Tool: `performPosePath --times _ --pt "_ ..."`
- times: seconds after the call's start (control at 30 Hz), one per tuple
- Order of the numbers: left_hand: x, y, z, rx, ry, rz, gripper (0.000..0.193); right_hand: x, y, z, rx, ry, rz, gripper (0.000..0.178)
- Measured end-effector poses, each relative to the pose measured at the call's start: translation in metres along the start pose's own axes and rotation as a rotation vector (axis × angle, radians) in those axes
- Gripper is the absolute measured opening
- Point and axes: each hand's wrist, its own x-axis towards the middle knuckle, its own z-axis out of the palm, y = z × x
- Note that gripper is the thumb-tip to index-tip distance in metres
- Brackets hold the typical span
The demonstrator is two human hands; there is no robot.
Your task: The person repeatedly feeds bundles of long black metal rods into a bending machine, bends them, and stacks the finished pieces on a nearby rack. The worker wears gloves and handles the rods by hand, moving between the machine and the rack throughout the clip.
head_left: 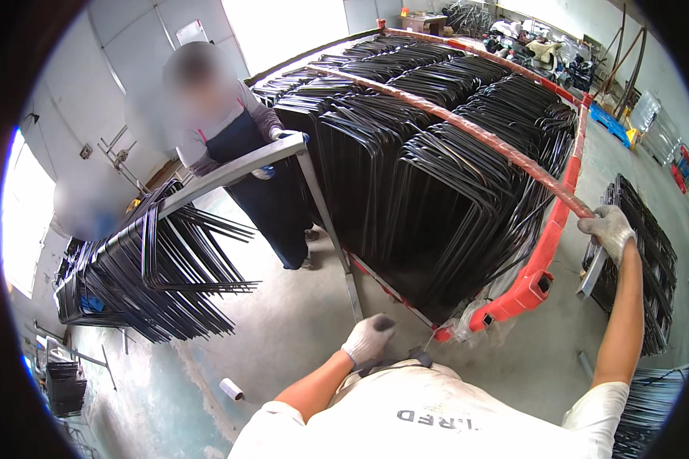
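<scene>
My right hand [611,229], in a whitish work glove, is closed around the near end of a long bar wrapped in reddish film [467,131]. That bar runs across the top of a large stack of black bent metal tubes [436,164]. My left hand [369,339], gloved with dark fingertips, is curled closed in front of my body; whatever it may hold is hidden. Close to it is the foot of a grey metal frame [337,226]. A red-wrapped rack frame [547,252] surrounds the stack, with loose clear film at its near corner.
A person in a dark apron [272,203] stands at the left with gloved hands on the grey frame. Beside them, more black tubes [161,268] hang. Another tube stack [643,268] stands at my right. A white roll [231,389] lies on the floor. A blue pallet [608,124] is farther back.
</scene>
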Motion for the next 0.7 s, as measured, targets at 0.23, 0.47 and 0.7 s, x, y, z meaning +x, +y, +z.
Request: performPosePath --times 0.23,0.47,0.7 --pt "0.108 0.082 -0.034 -0.762 -0.094 -0.027 0.040 -0.101 -0.023 0.025 0.224 0.031 0.028 0.029" --pt "0.195 0.169 -0.048 -1.133 -0.301 -0.004 0.046 -0.167 -0.028 0.067 0.309 0.094 0.058 0.024" --pt "0.210 0.230 -0.042 -1.431 -0.440 -0.064 0.039 -0.189 -0.048 0.089 0.264 0.094 0.114 0.024"
